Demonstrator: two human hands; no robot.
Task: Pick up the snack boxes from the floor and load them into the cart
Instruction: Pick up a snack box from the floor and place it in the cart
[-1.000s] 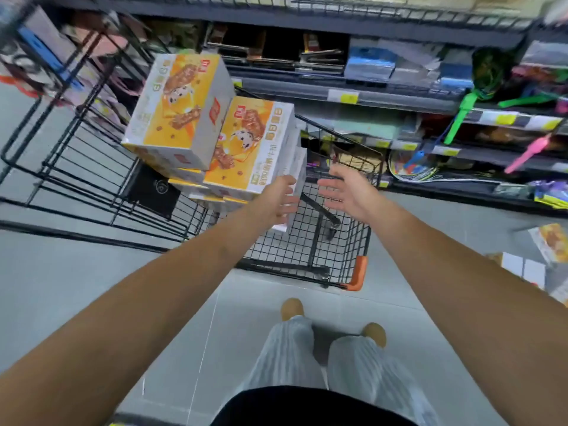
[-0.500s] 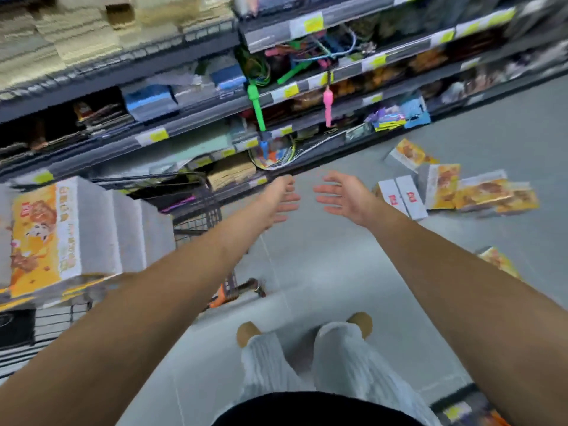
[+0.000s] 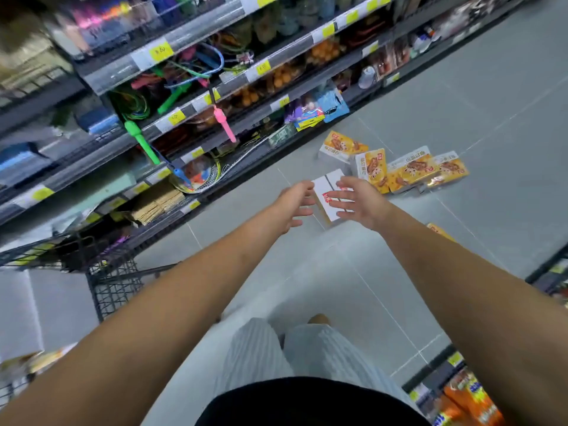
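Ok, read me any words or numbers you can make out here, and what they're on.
Yellow shelf price tags: digits blurred, unreadable.
Orange-and-white cardboard snack boxes on the floor: characters too blurred to read.
White cardboard box: red logo, illegible.
Nothing reads clearly enough to quote.

Shop aisle, view tilted. Grey tiled floor (image 3: 491, 87), thin pale grout lines, soft sheen. Dark metal shelving (image 3: 196, 32) runs along the far side, several tiers with yellow price tags (image 3: 161, 50) on the rails. A green handle (image 3: 142, 142) and a pink handle (image 3: 226, 126) hang off it. 2nd shelf unit (image 3: 430, 373) at bottom right holds orange packs (image 3: 467, 395). Light is even, and the left edge is blurred.
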